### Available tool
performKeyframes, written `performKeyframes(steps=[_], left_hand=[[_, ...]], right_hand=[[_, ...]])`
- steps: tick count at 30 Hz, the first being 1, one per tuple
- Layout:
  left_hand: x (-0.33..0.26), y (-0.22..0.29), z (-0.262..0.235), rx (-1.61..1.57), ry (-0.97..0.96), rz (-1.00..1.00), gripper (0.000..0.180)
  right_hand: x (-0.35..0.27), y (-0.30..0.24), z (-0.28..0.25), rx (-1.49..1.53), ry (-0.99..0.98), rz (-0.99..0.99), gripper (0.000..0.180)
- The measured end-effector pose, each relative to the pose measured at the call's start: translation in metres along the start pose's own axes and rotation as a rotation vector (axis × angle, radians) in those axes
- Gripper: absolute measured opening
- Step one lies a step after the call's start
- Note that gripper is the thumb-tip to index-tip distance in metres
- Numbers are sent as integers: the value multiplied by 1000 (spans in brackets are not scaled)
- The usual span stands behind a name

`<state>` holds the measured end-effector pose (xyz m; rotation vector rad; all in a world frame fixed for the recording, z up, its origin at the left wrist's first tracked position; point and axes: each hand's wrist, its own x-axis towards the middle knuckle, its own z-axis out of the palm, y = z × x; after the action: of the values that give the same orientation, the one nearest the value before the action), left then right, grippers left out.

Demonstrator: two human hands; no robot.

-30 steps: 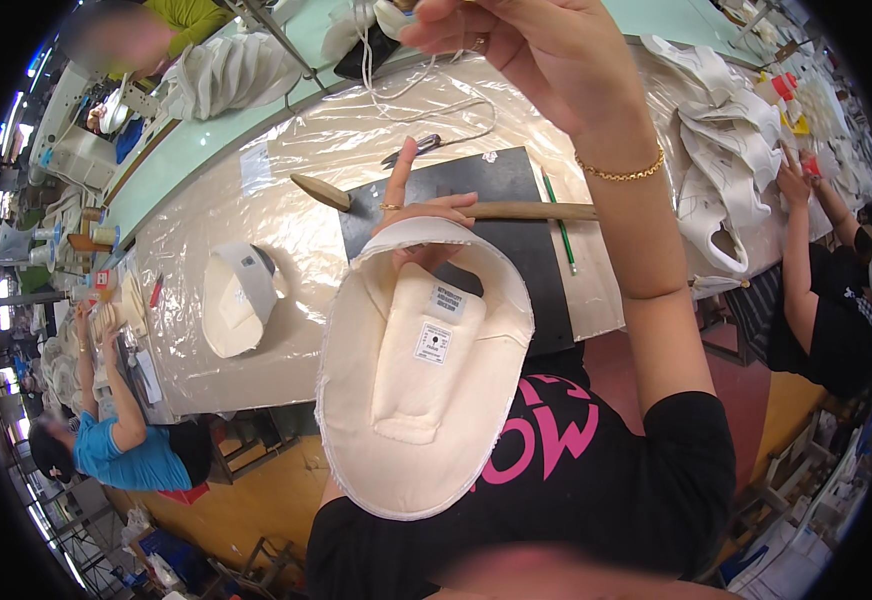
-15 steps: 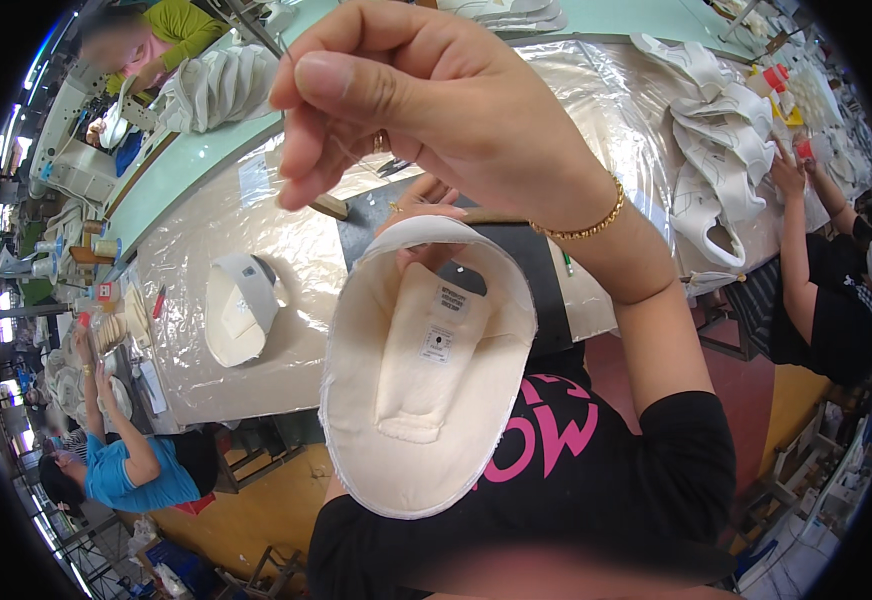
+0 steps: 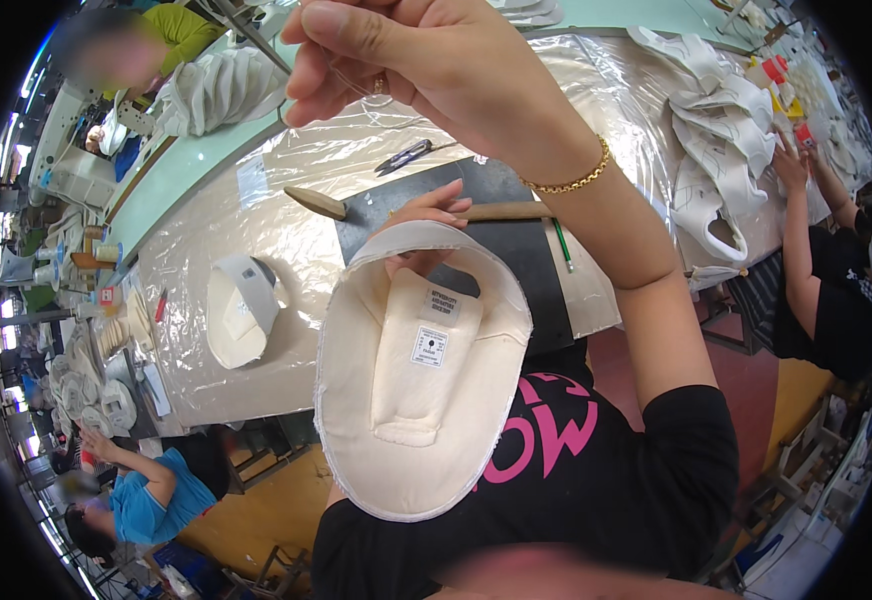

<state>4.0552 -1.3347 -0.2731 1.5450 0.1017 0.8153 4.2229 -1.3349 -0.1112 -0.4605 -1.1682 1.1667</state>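
A cream shoe upper (image 3: pixel 356 400) with a padded tongue and pale labels inside hangs in front of my black shirt, its opening edge up. My left hand (image 3: pixel 434 208) grips it at the top edge; its fingers are partly hidden behind the upper. My right hand (image 3: pixel 386 50) is raised high at the top of the view, thumb and fingers pinched together. A thin thread (image 3: pixel 351 85) loops across those fingers. Whatever lies at the tip of the pinch is cut off by the picture's edge. Another cream shoe upper (image 3: pixel 241 310) rests on the table to the left.
On the dark mat (image 3: pixel 546 290) lie a wooden handle (image 3: pixel 511 211) and a green pencil (image 3: pixel 563 245). Thread snips (image 3: pixel 406 157) and a pointed wooden piece (image 3: pixel 314 203) lie beyond. White uppers (image 3: pixel 721 150) are heaped at right, near a co-worker's hands (image 3: pixel 791 165).
My right hand has risen and moved slightly further away, uncovering the snips and the wooden piece. The upper has shifted a little left. More of my left hand's fingers show.
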Motion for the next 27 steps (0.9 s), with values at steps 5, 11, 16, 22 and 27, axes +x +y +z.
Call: performKeyframes(steps=[5,11,16,22,27], left_hand=[[2,-11,-4,-52,4,-26,28],[13,-30,-11,-206,-68,183,20],[-6,-13,3,-173,4,14,19],[0,-10,7,-197,32,-22,18],[3,-9,6,-234,36,-66,18]], right_hand=[[2,-2,3,54,-49,-32,27],[1,1,10,-3,-2,65,25],[-1,17,15,48,-86,69,25],[1,20,16,60,-90,75,24],[9,8,12,-17,-52,7,24]])
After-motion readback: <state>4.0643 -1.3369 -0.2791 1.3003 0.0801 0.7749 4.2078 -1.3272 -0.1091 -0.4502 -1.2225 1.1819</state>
